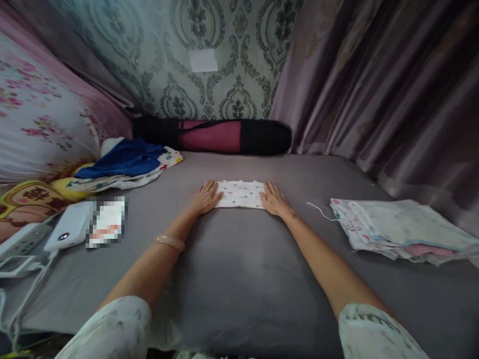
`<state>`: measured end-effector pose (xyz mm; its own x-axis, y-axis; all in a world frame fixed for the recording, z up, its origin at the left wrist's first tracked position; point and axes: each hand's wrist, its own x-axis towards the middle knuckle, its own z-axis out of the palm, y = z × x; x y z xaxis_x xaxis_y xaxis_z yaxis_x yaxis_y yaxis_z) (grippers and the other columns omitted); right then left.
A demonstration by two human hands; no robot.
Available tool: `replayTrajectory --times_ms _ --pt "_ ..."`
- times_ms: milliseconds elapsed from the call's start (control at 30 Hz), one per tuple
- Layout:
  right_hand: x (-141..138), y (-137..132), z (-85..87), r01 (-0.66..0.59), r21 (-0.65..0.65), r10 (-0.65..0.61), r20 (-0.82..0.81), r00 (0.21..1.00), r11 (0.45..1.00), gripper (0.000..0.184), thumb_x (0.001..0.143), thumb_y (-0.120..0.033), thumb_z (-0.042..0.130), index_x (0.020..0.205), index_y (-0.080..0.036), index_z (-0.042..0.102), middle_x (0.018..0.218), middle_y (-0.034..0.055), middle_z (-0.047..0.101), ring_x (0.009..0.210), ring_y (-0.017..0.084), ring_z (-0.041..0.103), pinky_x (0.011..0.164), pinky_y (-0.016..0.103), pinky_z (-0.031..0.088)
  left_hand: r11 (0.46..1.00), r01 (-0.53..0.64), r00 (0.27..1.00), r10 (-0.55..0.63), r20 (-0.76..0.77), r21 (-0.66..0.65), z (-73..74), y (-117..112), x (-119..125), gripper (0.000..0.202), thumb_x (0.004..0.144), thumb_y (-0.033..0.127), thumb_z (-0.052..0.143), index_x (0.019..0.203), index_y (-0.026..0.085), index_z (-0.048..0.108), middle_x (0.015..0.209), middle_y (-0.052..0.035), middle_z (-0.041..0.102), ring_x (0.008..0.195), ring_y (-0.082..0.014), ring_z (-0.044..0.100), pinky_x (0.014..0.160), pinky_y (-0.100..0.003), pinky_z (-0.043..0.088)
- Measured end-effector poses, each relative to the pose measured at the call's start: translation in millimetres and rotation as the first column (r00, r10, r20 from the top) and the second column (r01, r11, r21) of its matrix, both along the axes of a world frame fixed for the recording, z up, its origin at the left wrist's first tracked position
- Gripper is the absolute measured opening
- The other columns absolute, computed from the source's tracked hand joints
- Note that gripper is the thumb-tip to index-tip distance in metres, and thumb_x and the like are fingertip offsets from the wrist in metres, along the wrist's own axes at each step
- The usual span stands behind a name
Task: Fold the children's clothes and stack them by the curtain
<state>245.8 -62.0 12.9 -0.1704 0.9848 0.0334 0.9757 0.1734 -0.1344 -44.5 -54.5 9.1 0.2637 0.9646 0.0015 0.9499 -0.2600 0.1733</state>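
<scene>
A small folded white cloth with a tiny print [240, 194] lies flat on the grey bed sheet [239, 259] in the middle of the view. My left hand [206, 197] rests palm down on its left edge, fingers stretched out. At the cloth's right edge my right hand [274, 198] lies flat in the same way. Neither hand grips anything. A pale bangle [170, 242] sits on my left wrist.
A stack of folded printed cloths [402, 229] lies at the right. A blue garment on a printed cloth [125, 159] lies at the left, near floral pillows [41, 124]. A white power bank [71, 225], a power strip and cables sit at the left edge. A black-and-maroon rolled bag [213, 135] lies against the wall; curtains hang right.
</scene>
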Motion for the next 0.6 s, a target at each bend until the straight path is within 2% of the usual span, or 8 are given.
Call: replayTrajectory --times_ms 233,333,400,467,600 --pt "-2.9 -0.8 6.2 0.001 -0.020 0.000 0.023 1.000 1.000 0.062 0.096 -0.038 0.022 0.147 -0.003 0.029 0.155 0.0180 0.024 0.143 0.029 0.020 0.115 0.044 0.017 1.000 -0.018 0.998 0.017 -0.058 -0.017 9.0 -3.6 6.3 0.071 0.095 0.054 0.014 0.149 0.009 0.026 0.157 -0.0145 0.019 0.146 -0.0261 0.013 0.116 -0.046 0.017" --pt "-11.1 -0.7 15.0 0.003 0.013 -0.003 0.034 0.999 1.000 0.061 0.096 -0.036 0.021 0.146 -0.002 0.031 0.155 0.0186 0.025 0.143 0.029 0.020 0.116 0.047 0.012 0.996 -0.080 0.995 0.082 -0.056 0.045 15.6 -9.9 13.2 0.070 0.096 0.052 0.013 0.147 0.007 0.030 0.157 -0.0165 0.020 0.145 -0.0278 0.015 0.116 -0.049 0.016" --pt "-18.5 -0.8 18.3 -0.009 0.056 0.008 0.019 1.000 0.998 0.062 0.096 -0.036 0.020 0.146 0.000 0.030 0.155 0.0185 0.024 0.144 0.028 0.018 0.117 0.045 0.011 0.988 -0.132 0.990 0.135 -0.029 0.085 17.8 -14.6 17.2 0.068 0.097 0.050 0.011 0.147 0.008 0.030 0.156 -0.0162 0.023 0.145 -0.0266 0.018 0.115 -0.048 0.018" --pt "-25.1 -0.9 17.2 -0.017 0.073 0.018 -0.005 1.000 0.997 0.064 0.096 -0.037 0.019 0.146 0.001 0.029 0.155 0.0187 0.023 0.144 0.027 0.018 0.117 0.042 0.014 0.983 -0.162 0.987 0.163 -0.008 0.085 17.0 -18.2 19.2 0.067 0.097 0.049 0.010 0.148 0.010 0.029 0.155 -0.0150 0.025 0.145 -0.0250 0.019 0.115 -0.047 0.020" --pt "-29.4 -0.4 4.5 0.018 0.050 -0.017 -0.033 0.999 0.999 0.065 0.096 -0.040 0.019 0.145 0.002 0.031 0.154 0.0196 0.026 0.144 0.027 0.019 0.116 0.040 0.015 0.989 -0.147 0.989 0.147 -0.009 0.006 8.5 -20.0 15.5 0.065 0.097 0.048 0.013 0.148 0.010 0.028 0.156 -0.0154 0.021 0.145 -0.0257 0.017 0.115 -0.048 0.021"
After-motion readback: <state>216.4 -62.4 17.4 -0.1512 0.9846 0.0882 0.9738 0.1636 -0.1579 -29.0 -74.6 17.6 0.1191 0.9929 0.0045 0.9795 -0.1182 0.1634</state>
